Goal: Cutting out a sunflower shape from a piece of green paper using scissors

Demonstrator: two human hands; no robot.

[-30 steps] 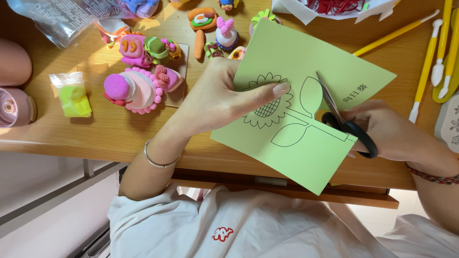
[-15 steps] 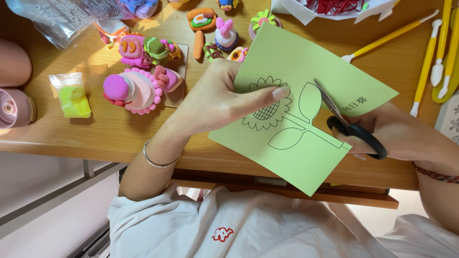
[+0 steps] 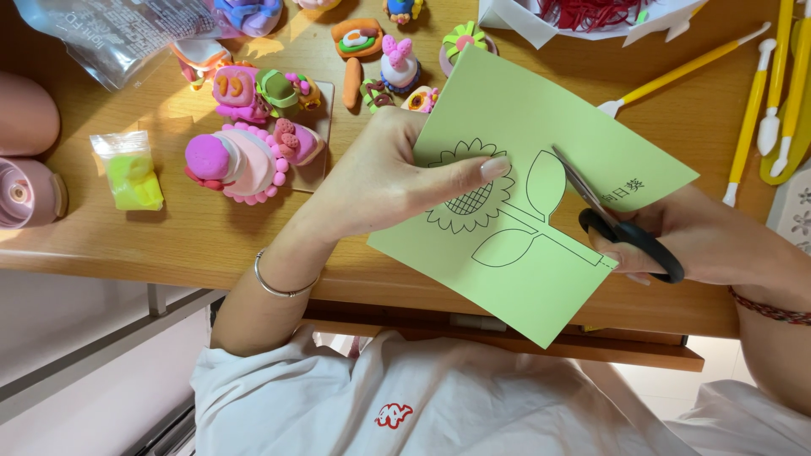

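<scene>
My left hand (image 3: 380,181) pinches a light green paper sheet (image 3: 541,279) over the desk's front edge, thumb lying across a printed sunflower outline (image 3: 470,201) with two leaves. My right hand (image 3: 710,241) grips black-handled scissors (image 3: 621,228); the blades point up-left and lie on the sheet next to the upper leaf outline. The sheet is tilted, its lower corner hanging past the wooden desk (image 3: 169,241). A thin bracelet circles my left wrist and a red cord my right.
Colourful clay figures (image 3: 245,156) stand on the desk to the left, with a small bag of yellow-green clay (image 3: 131,173) and a pink round container (image 3: 25,190). Yellow and white modelling tools (image 3: 760,93) lie at the right. A white box with red shreds (image 3: 591,13) sits at the back.
The sheet has turned slightly and shifted left under my left hand. The scissors have moved further into the paper along the upper leaf outline.
</scene>
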